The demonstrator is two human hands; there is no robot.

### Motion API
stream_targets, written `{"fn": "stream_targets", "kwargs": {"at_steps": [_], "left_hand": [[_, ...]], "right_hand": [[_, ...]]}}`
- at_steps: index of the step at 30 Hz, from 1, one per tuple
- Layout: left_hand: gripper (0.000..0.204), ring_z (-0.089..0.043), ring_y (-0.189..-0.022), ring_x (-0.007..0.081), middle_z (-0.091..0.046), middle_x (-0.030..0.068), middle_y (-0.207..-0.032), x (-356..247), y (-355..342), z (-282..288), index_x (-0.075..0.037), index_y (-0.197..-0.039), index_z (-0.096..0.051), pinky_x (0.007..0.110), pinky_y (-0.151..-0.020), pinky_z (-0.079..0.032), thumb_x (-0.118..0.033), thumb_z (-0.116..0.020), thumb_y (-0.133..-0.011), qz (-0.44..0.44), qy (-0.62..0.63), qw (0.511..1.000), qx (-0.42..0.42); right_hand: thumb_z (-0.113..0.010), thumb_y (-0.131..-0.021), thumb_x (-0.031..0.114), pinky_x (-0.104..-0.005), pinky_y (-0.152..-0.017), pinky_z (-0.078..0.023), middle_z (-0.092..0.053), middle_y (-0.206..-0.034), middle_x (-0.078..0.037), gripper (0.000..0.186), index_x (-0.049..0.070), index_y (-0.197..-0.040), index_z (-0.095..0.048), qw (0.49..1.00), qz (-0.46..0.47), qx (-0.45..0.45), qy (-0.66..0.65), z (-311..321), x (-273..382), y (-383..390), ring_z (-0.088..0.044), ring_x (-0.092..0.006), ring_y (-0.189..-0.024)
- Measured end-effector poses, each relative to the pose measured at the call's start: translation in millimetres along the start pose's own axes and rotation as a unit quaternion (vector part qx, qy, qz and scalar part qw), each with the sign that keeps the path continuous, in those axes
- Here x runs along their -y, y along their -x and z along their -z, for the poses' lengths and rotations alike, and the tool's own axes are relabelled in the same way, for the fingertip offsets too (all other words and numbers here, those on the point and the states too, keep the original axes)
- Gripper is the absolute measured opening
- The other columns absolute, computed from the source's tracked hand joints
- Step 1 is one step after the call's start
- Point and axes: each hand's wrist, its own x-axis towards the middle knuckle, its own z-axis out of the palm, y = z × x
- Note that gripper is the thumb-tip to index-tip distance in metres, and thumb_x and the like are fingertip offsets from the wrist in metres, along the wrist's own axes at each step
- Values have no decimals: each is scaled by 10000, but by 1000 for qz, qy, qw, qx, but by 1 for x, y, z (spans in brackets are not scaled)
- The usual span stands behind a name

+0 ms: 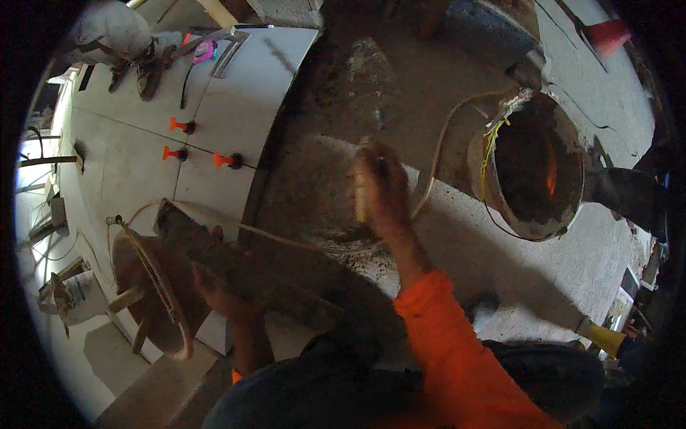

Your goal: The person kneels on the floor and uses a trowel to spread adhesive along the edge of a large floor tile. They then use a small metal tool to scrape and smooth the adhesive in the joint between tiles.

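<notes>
My right hand (389, 186) is closed around a pale, bar-like handle (361, 193) over the rough, brown mortar bed (300, 171). Blur and dim light leave the rest of that tool unclear. At lower left, my left hand (218, 289) grips a long, dirty board (246, 264) that slants across the front of the bed. Part of that hand is hidden in shadow and by the board. Left of the bed lie large pale tiles (128, 161). Several orange levelling clips, among them one (227, 160) near the tile edge, stand on their joints.
To the right stands a bucket (475, 168) with a dark inside and yellow string on its rim. A hose-like cord (286, 243) crosses the bed. A pink tape measure (205, 51) and a metal square (232, 53) lie near another person's shoes (148, 75). A yellow-handled tool (604, 337) lies at lower right.
</notes>
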Motion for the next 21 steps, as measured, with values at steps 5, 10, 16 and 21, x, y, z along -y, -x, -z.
{"fn": "stream_targets", "kwargs": {"at_steps": [5,10,16,21], "left_hand": [[444,-607,-1108,272,-586,112,-1308,6,-6,-3,-45,-1354,-511,451,-941,-521,-350,-377,-1060,59,-159,985,-17],[470,-584,-1130,241,-599,76,-1267,33,-6,-26,-62,-1352,-514,415,-1011,-465,-405,-368,-1065,119,-124,983,-69],[504,-593,-1105,296,-607,111,-1236,58,-19,-58,-55,-1348,-520,472,-960,-497,-442,-430,-1038,159,125,979,9],[476,-628,-1034,255,-646,84,-1175,61,9,-57,-69,-1286,-562,427,-891,-524,-435,-385,-1040,126,5,992,-33]], "right_hand": [[-673,-918,385,-302,-547,-497,-654,-922,-82,425,31,-1148,-620,883,152,-173,410,76,31,-19,-622,-122,-633],[-669,-925,321,-294,-509,-483,-640,-867,-67,403,33,-1198,-600,973,-61,-27,222,97,96,40,-591,-131,-574],[-653,-932,230,-280,-475,-479,-623,-837,-65,440,56,-1319,-539,981,-149,-65,105,137,209,112,-568,-112,-552],[-678,-897,148,-297,-595,-501,-649,-849,-81,408,45,-1281,-589,857,-57,-107,500,188,264,126,-583,-131,-657]]}}
